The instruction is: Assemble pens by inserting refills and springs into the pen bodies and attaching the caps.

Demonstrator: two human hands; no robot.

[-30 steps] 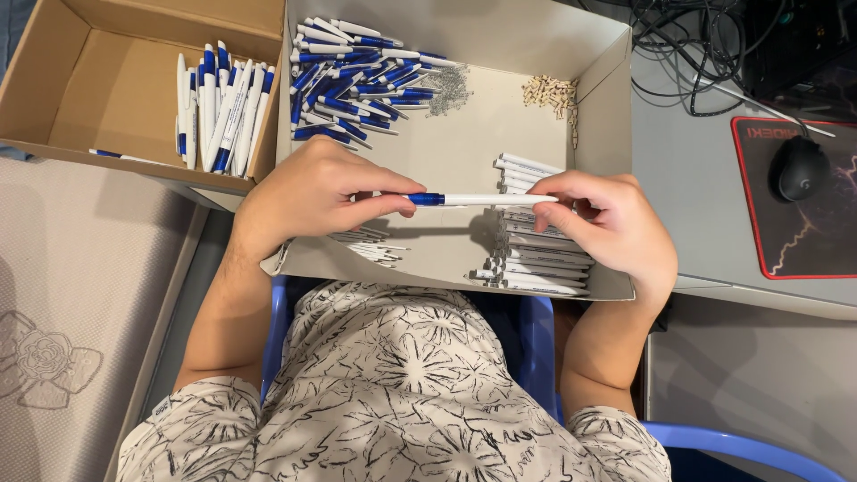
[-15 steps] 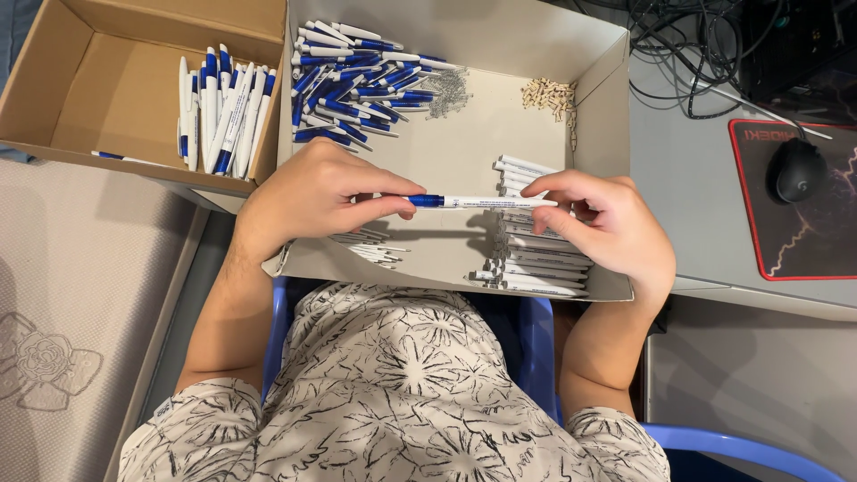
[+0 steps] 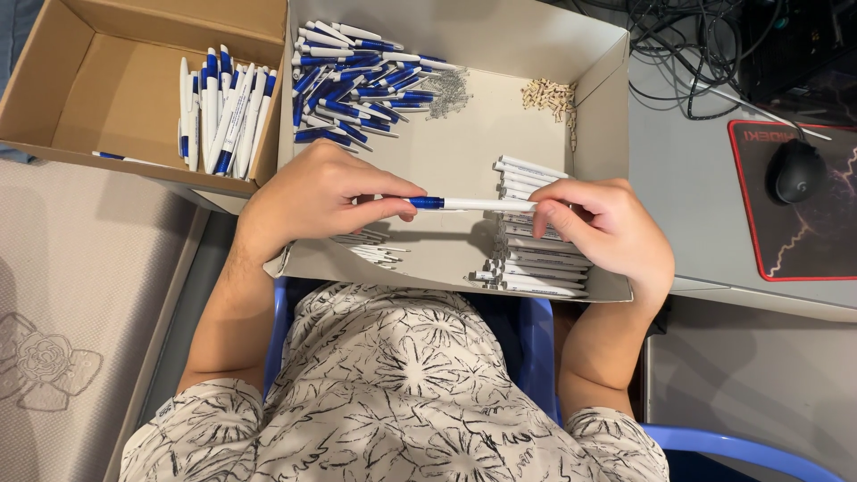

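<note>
A white pen with a blue grip (image 3: 469, 204) is held level between both hands over a shallow grey cardboard tray (image 3: 464, 152). My left hand (image 3: 312, 198) pinches the blue end. My right hand (image 3: 603, 228) grips the white barrel end. Under the right hand lies a stack of white pen barrels (image 3: 536, 259). A heap of blue pen parts (image 3: 357, 85) fills the tray's far left corner, with small metal springs (image 3: 446, 89) and tan small parts (image 3: 549, 94) beside it. Thin white refills (image 3: 375, 252) lie below my left hand.
A brown cardboard box (image 3: 98, 98) at the left holds several finished white and blue pens (image 3: 223, 112). To the right a desk carries a black mouse (image 3: 796, 171) on a red-edged pad (image 3: 803, 259) and tangled cables (image 3: 687, 45). A blue chair (image 3: 714, 442) is beneath me.
</note>
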